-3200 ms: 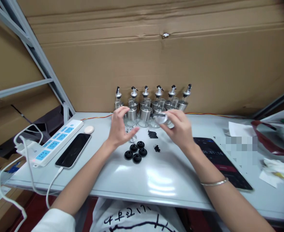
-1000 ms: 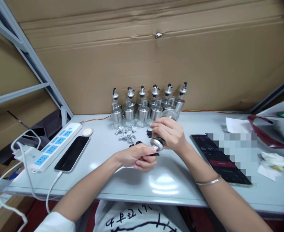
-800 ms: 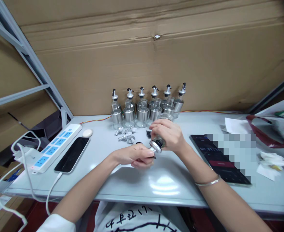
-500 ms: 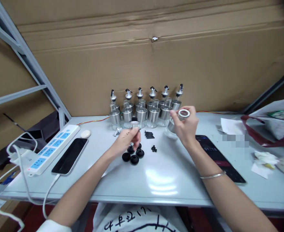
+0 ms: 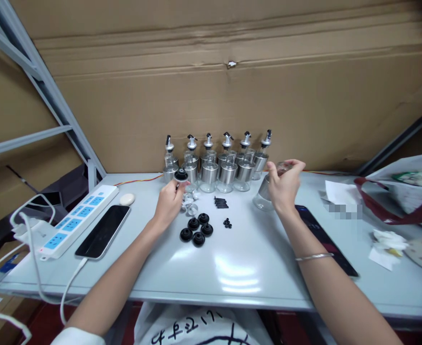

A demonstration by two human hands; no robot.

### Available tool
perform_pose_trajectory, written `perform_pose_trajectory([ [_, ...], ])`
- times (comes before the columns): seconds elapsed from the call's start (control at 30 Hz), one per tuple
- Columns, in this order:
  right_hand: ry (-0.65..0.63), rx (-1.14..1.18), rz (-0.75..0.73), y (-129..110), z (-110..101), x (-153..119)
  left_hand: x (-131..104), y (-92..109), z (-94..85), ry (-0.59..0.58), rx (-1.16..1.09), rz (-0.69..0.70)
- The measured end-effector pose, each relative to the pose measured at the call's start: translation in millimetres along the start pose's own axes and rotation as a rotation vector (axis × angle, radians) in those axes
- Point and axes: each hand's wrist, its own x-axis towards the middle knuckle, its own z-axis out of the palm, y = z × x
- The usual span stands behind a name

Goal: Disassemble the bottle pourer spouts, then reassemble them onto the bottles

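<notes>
My left hand (image 5: 168,203) is closed around a pourer top (image 5: 181,175), its black ribbed plug facing up over a pale rim. My right hand (image 5: 285,187) grips a glass bottle (image 5: 263,195) with a steel sleeve by its neck, the bottle tilted just above or touching the table; I cannot tell which. Silver pourer caps (image 5: 192,209) lie beside my left hand. Nearer me are several black ribbed stoppers (image 5: 198,239), thin black spouts (image 5: 221,202) and a small pile of black bits (image 5: 227,223).
At the back stand capped bottles (image 5: 260,163), with open-necked bottles (image 5: 228,175) in front. A power strip (image 5: 79,218), a phone (image 5: 103,232) and a round white case (image 5: 127,199) lie left. Another phone (image 5: 328,244) and crumpled tissue (image 5: 389,241) lie right. Cardboard (image 5: 211,105) walls the back.
My left hand has moved left and slightly up with the pourer top, uncovering silver caps. My right hand has shifted a little right with the bottle, whose mouth has turned away from view.
</notes>
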Motion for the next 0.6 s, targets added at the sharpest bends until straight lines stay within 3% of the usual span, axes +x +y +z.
perform_pose_trajectory([
  [0.23,-0.007,-0.126,-0.073,15.5,11.5,11.6,11.8,-12.9,-4.0,0.169,-0.182,-0.042],
  [0.37,-0.119,-0.215,-0.022,21.7,21.6,30.4,27.8,-32.1,-1.9,0.298,-0.201,-0.084],
  [0.47,-0.204,-0.119,0.026,30.9,30.3,49.6,41.8,-48.4,0.3,0.426,-0.090,-0.015],
  [0.6,-0.349,0.168,0.185,44.2,36.3,69.4,54.7,-61.7,9.7,0.457,0.124,0.068],
])
